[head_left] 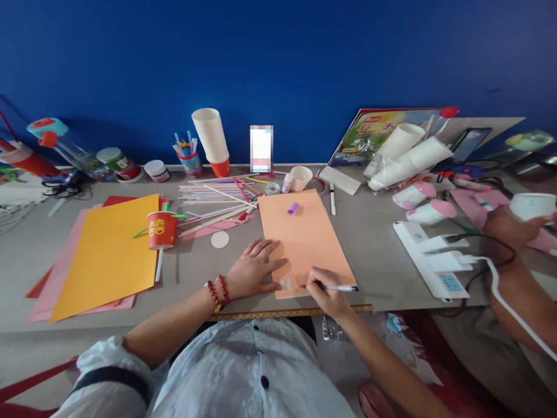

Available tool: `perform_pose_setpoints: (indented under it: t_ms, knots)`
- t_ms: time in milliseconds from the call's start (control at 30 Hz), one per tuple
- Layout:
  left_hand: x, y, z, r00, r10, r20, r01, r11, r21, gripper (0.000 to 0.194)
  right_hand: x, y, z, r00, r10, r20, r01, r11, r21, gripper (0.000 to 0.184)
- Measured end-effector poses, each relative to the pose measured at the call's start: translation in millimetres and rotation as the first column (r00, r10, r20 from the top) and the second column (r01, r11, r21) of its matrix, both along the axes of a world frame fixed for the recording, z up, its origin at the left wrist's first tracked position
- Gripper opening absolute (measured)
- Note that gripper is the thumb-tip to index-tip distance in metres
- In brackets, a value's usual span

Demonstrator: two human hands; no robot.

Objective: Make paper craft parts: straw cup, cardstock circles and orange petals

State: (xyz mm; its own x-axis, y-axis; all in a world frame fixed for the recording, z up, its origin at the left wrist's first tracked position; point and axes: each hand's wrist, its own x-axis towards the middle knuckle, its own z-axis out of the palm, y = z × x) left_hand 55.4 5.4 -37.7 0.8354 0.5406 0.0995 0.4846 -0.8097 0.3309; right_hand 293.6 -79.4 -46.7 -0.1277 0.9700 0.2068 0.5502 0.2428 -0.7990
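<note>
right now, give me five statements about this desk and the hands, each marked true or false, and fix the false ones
1. The right hand holds a pen over the peach sheet. True.
2. The left hand is wrapped around a paper cup. False: the left hand lies flat, its fingers over the left edge of the peach sheet.
3. A small purple piece lies on the peach sheet. True.
4. The tall white cup stack stands to the right of the phone. False: the cup stack is left of the phone.
5. A white power strip lies right of the peach sheet. True.
</note>
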Motion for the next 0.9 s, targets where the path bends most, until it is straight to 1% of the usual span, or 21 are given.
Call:
perform_pose_setpoints:
  t_ms: [333,633,733,800,833,900]
  knots:
    - [-0.5,0.1,-1.7,1.0,0.003,0.007,-0.003,1.0,-0.001,0.064,0.5,-0.3,-0.1,0.999,0.034,0.009,-0.034,0.999,-0.004,0.023]
    - [-0.5,0.1,-1.3,1.0,0.0,0.01,0.0,1.0,-0.005,0.065,0.1,-0.6,1.1,0.999,0.052,-0.014,-0.052,0.999,-0.002,0.023]
    - [-0.5,0.3,-1.9,1.0,-0.002,0.005,0.002,1.0,-0.007,0.065,0.5,-1.3,-0.8,0.998,0.065,-0.028,-0.065,0.998,0.003,0.023]
    - [-0.5,0.3,-1.9,1.0,-0.004,0.004,0.004,1.0,-0.007,0.065,1.3,-2.1,-3.9,0.995,0.056,-0.078,-0.057,0.998,-0.002,0.023]
    - [-0.5,0.3,-1.7,1.0,-0.004,0.004,0.004,1.0,-0.008,0.065,1.8,-2.6,-5.5,0.991,0.027,-0.132,-0.028,1.0,-0.006,0.023]
    - [-0.4,0.3,-1.3,1.0,-0.003,0.004,0.003,1.0,-0.007,0.065,2.9,-3.1,-7.8,0.961,-0.076,-0.266,0.071,0.997,-0.03,0.021]
